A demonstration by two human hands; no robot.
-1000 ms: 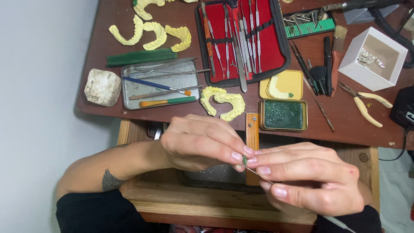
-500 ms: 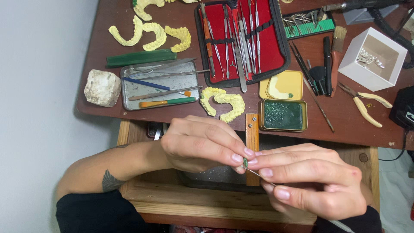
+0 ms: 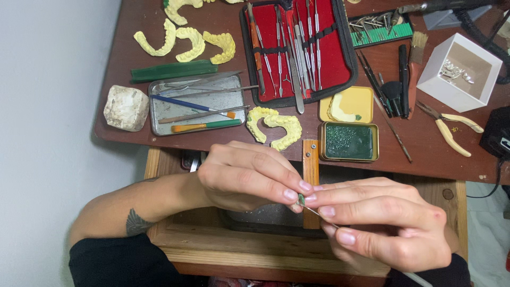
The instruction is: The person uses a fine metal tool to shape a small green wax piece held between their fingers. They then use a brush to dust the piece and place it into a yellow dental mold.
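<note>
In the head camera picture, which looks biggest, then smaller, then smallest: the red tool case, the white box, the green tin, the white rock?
1. Red tool case
2. White box
3. Green tin
4. White rock

The tin and the rock look nearly alike, so their order is unsure.

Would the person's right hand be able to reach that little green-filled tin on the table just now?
Probably yes. The green tin sits uncovered at the near table edge, just beyond the right hand, with nothing between them. But that hand is pinching a thin metal tool with the left hand, so it isn't free.
</note>
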